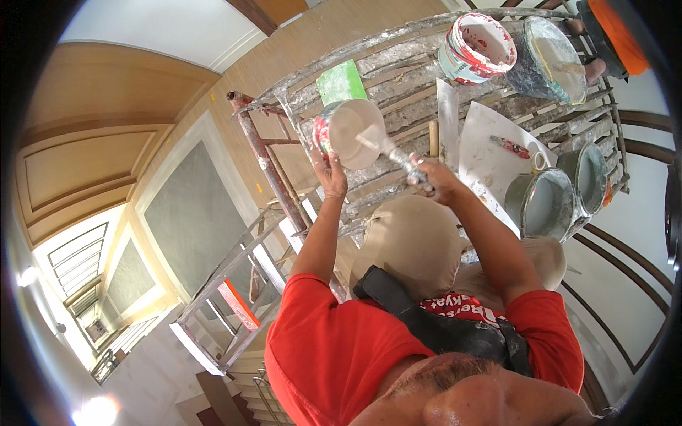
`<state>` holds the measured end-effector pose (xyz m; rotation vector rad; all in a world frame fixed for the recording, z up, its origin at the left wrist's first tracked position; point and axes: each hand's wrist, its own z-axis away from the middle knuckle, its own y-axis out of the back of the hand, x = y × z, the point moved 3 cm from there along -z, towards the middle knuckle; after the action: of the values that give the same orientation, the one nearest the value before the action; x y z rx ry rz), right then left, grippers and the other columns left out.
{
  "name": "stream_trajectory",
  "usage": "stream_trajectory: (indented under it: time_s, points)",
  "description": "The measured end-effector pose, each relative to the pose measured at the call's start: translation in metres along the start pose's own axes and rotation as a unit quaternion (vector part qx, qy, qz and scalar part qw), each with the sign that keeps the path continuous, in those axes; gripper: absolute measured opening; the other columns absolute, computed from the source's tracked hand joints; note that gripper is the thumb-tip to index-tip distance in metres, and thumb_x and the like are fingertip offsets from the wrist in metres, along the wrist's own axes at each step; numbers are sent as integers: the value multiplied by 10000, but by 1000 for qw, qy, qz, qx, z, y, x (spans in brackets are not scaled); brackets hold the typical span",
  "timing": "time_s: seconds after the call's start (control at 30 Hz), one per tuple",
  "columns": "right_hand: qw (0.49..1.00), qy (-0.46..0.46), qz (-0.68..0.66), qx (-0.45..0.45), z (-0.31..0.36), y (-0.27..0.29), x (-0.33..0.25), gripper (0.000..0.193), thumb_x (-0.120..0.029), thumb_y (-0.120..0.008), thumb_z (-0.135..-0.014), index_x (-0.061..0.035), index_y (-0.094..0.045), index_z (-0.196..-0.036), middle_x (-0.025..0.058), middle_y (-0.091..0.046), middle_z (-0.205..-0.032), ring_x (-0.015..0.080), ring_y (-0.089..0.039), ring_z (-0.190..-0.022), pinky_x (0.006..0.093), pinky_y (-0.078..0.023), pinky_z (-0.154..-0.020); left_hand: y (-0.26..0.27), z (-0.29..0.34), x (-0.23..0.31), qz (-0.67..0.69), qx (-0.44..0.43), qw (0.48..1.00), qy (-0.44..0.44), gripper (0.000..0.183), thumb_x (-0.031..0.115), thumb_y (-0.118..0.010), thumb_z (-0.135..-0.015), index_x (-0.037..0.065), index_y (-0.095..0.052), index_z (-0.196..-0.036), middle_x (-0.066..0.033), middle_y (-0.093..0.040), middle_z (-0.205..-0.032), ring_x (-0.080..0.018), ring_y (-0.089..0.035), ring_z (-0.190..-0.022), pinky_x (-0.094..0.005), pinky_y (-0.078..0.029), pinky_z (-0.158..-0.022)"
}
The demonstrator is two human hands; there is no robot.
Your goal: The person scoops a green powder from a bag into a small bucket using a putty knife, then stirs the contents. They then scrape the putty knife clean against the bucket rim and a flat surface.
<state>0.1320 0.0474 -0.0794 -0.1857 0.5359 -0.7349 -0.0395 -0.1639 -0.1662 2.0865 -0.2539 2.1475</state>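
My left hand (331, 176) grips the side of a small white tub (321, 138) with red markings, tilted so its pale inside faces me. In my right hand (437, 180) is a paintbrush (399, 160), its handle coated with pale splashes. The brush's whitish head reaches over the tub's mouth; whether it touches the inside I cannot tell. Just beyond the tub lies a green sheet (342, 82). A short wooden stick (434, 138) rests a little beyond my right hand.
I sit on a splattered slatted scaffold platform (405, 57). A red-smeared bucket (462, 65), a dark bucket (529, 67) and two round containers (526, 206) (593, 160) stand to the right. A white sheet (483, 138) holds a red-handled tool (510, 147). Another person's orange clothing (618, 35) shows at far right.
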Motion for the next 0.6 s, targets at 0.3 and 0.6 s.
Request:
stream_trajectory:
  time_s: [0.3,0.6]
  points:
    - [983,178,39,-5,0,16,-21,372,-242,-557,-1003,-15,-540,-1298,98,-660,-868,145,-583,-605,267,-457,-515,52,11,-29,148,56,968,196,667,335,-509,-1026,127,-217,-1588,-100,-519,-1332,-207,-607,-1070,-359,-539,-769]
    - [770,386,495,111,-26,-40,9,494,-161,-678,-915,-80,-573,-1391,275,-573,-1259,426,-621,-1073,446,-530,-850,54,-43,-20,96,26,965,241,654,397,-591,-1005,-33,-414,-1466,-182,-523,-1421,-261,-561,-1231,-406,-427,-1057]
